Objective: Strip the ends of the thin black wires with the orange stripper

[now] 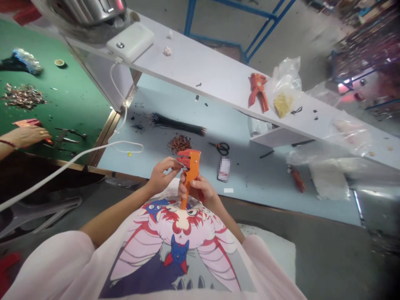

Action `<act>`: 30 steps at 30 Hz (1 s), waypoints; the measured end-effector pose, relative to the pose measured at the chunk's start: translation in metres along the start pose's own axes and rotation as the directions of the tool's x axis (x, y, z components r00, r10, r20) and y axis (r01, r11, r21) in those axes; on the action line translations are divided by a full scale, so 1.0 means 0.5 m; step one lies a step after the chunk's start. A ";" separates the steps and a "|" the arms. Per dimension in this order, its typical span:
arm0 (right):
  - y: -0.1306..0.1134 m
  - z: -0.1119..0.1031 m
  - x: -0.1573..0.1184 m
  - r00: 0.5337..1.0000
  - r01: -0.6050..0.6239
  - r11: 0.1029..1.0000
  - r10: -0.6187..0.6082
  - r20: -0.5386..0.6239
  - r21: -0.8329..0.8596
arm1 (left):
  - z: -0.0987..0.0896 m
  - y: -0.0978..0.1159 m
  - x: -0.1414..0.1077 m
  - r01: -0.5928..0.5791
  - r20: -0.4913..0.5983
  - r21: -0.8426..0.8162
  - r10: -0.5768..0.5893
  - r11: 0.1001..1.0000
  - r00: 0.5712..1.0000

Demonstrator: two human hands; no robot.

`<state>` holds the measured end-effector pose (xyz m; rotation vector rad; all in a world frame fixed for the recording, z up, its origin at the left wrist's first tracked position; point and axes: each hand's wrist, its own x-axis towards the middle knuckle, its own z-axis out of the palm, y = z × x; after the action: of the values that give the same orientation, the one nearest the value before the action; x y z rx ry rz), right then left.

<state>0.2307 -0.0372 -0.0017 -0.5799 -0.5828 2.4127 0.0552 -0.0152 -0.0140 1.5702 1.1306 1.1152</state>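
Note:
My right hand (197,188) is wrapped round the handles of an orange wire stripper (193,166), whose red jaws point up and to the left. My left hand (164,173) is beside those jaws, fingers pinched together; what they hold is too small to make out. Just beyond the tool, a pile of small copper-coloured pieces (179,143) lies on the blue tabletop (156,162). Behind that pile rests a bundle of black wires (178,125). Black-handled scissors (222,148) lie to the right, above a small packet (223,169).
A white shelf (215,71) crosses behind, bearing a power bank (133,41), another orange tool (258,92) and plastic bags (287,77). A white cable (75,160) runs across the left. Another person's hand (26,135) works at the green table (78,83). A red-handled tool (296,180) lies right.

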 end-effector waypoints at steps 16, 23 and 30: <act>-0.001 0.005 0.004 0.999 -0.031 0.999 0.031 -0.028 0.010 | -0.003 0.002 0.002 -0.012 0.058 -0.005 0.012 1.000 0.998; -0.004 0.003 0.011 0.999 -0.035 0.999 0.035 -0.033 0.002 | -0.004 0.005 0.006 -0.019 0.044 -0.032 0.020 0.999 0.999; -0.005 0.005 0.017 0.998 -0.055 0.998 0.055 -0.014 0.006 | -0.004 0.007 0.005 -0.010 0.027 -0.026 0.011 1.000 1.000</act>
<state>0.2246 -0.0307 -0.0007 -0.6171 -0.5608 2.4592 0.0543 -0.0133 -0.0097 1.5684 1.0877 1.1079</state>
